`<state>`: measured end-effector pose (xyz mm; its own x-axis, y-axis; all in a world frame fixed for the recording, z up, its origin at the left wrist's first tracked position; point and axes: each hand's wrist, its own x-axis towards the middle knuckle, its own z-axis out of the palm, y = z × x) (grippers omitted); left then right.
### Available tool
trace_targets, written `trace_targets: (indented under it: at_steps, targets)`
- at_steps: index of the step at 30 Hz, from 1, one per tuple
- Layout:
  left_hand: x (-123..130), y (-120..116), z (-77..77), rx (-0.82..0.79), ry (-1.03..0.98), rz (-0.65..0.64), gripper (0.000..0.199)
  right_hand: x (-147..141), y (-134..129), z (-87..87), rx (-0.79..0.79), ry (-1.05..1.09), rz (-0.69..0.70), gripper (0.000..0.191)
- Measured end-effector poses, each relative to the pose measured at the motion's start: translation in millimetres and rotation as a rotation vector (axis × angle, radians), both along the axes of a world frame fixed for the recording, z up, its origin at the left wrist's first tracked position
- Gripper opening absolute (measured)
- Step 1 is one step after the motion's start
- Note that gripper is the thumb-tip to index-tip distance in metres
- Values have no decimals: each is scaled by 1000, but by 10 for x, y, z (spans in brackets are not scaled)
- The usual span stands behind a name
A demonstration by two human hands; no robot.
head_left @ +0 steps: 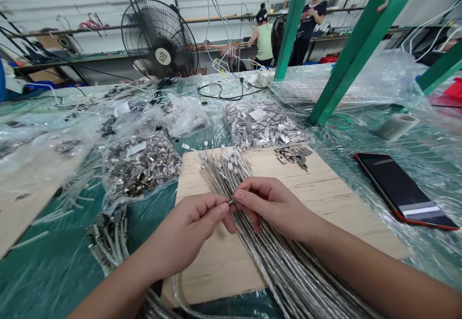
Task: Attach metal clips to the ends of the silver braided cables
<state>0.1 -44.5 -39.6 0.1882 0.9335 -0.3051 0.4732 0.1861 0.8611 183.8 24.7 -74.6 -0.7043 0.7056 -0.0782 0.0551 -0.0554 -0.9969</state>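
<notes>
Right now your left hand (pixel 193 227) and your right hand (pixel 274 206) meet at the lower middle of the frame, thumb and forefinger of each pressed together on one small metal piece (pixel 231 202) at the end of a wire. That wire belongs to the bundle of silvery wires (pixel 252 242), which fans out from the bottom edge up across the wooden board (pixel 342 208), its white-tipped ends reaching toward the board's top left corner. Near the board's upper edge, right of the wire ends, lies a small heap of loose metal clips (pixel 293 155). Just above the board sits a clear bag of metal clips (pixel 262 124), and to the left of the board a second bag of clips (pixel 140 165). A dark phone with a red rim (pixel 400 189) rests on the plastic-covered table to the right of the board. At the upper left stands a black fan (pixel 159 40), and two people (pixel 265 37) work at a far bench along the top.
</notes>
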Motion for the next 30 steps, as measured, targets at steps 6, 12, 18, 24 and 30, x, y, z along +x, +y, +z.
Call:
trace_targets:
  at_steps: [6,12,18,24,30]
  targets:
    - [0,19,-73,-148,-304,48,34,-14,-9,9,-58,-2,34,32]
    - [-5,32,-111,-278,-429,120,25,-15,-33,29,-93,-46,58,32]
    - [-11,19,-80,-197,-386,43,23,20,-64,58,18,-102,133,34]
    - [18,-3,-46,-92,-291,-48,23,33,-67,69,91,-70,161,33]
    - [5,-19,-44,-17,-251,-85,29,19,-60,40,109,-30,127,33]
